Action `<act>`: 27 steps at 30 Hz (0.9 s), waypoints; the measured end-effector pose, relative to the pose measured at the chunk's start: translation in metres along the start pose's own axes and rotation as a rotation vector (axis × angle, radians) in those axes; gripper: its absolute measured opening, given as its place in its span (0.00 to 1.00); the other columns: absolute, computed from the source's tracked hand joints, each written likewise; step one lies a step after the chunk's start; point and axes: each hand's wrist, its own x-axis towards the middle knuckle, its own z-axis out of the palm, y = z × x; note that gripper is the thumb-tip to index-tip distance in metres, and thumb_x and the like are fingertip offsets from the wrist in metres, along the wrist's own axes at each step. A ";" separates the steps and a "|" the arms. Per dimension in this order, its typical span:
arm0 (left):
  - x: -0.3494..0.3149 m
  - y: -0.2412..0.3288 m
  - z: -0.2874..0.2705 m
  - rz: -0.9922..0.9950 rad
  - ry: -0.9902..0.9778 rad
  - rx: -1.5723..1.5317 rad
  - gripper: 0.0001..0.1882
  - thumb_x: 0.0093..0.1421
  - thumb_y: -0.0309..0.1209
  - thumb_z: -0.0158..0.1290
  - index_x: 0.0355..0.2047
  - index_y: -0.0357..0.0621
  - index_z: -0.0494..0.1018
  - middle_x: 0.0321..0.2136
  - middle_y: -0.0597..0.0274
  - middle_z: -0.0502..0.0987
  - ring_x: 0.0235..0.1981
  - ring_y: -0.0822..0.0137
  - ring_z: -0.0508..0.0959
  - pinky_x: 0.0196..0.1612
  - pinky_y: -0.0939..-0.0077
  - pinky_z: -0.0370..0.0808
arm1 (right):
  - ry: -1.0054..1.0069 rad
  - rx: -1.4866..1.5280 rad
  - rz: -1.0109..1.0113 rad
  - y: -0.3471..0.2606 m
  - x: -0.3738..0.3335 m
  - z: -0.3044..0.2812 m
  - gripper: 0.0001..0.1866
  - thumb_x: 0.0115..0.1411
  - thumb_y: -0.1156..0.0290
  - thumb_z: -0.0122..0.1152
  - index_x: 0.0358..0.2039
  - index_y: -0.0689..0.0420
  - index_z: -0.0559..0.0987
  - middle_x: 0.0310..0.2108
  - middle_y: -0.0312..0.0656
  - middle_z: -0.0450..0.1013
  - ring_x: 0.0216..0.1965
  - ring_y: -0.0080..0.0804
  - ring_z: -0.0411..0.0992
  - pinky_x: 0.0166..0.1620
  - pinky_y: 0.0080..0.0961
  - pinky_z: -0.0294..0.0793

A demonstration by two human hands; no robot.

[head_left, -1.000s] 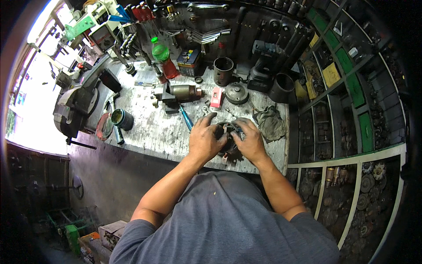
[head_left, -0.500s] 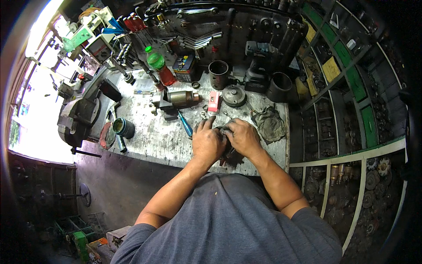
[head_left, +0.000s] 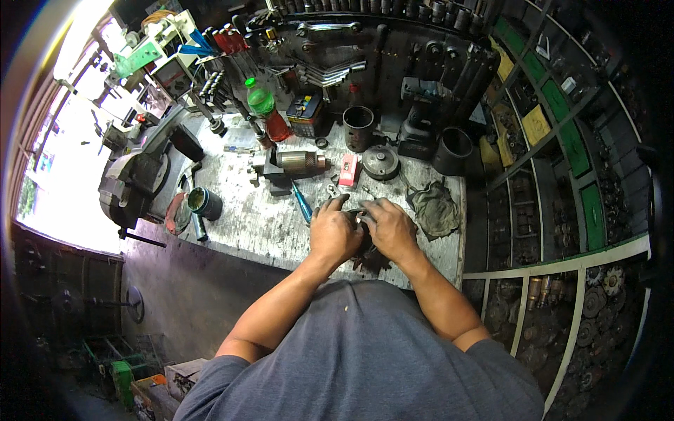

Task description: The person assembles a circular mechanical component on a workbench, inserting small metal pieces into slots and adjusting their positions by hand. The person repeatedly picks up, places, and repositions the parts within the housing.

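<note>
Close to the near edge of the bench, my left hand and my right hand are closed together on a dark, round metal part with a toothed lower edge. My hands cover most of it, so its exact kind is hard to tell. A small pale spot shows between my thumbs; what it is I cannot make out. Beyond my left hand lie a blue-handled screwdriver and a motor armature resting on a dark block. Past my fingers are a red-and-white small box and a round metal end cap.
A crumpled grey rag lies right of my hands. Behind stand two cylindrical housings, a cordless power tool and a green-capped bottle. At left are an open tin and a bench vise. Shelves of parts flank the right.
The view has shifted slightly, so the bench things appear a little lower and further right. My fingers have moved a little on the metal part, and its toothed edge shows more.
</note>
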 end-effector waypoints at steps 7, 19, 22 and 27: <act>0.011 -0.005 -0.016 -0.091 -0.165 -0.089 0.17 0.53 0.36 0.69 0.39 0.36 0.88 0.61 0.43 0.82 0.55 0.45 0.85 0.59 0.56 0.82 | -0.028 -0.017 -0.024 0.004 -0.003 0.003 0.11 0.65 0.75 0.68 0.47 0.59 0.88 0.42 0.51 0.78 0.47 0.55 0.78 0.52 0.47 0.79; 0.019 -0.031 -0.042 0.502 -0.064 -0.085 0.14 0.54 0.29 0.69 0.43 0.45 0.88 0.56 0.48 0.83 0.53 0.44 0.84 0.59 0.55 0.80 | 0.032 -0.053 0.009 0.002 -0.012 0.011 0.13 0.63 0.79 0.70 0.48 0.58 0.87 0.46 0.47 0.79 0.50 0.52 0.79 0.54 0.45 0.79; 0.011 -0.030 -0.036 0.453 -0.049 -0.108 0.13 0.56 0.30 0.68 0.42 0.46 0.87 0.52 0.53 0.85 0.51 0.46 0.84 0.62 0.50 0.77 | 0.039 -0.008 0.008 0.001 -0.013 0.012 0.13 0.65 0.77 0.67 0.50 0.58 0.86 0.45 0.49 0.78 0.49 0.56 0.77 0.53 0.48 0.78; 0.020 -0.045 -0.034 0.485 -0.135 -0.116 0.14 0.57 0.30 0.67 0.45 0.49 0.86 0.47 0.57 0.85 0.48 0.49 0.84 0.64 0.49 0.74 | 0.031 -0.043 0.029 -0.003 -0.014 0.011 0.14 0.62 0.79 0.69 0.50 0.57 0.87 0.46 0.48 0.79 0.50 0.54 0.78 0.54 0.46 0.79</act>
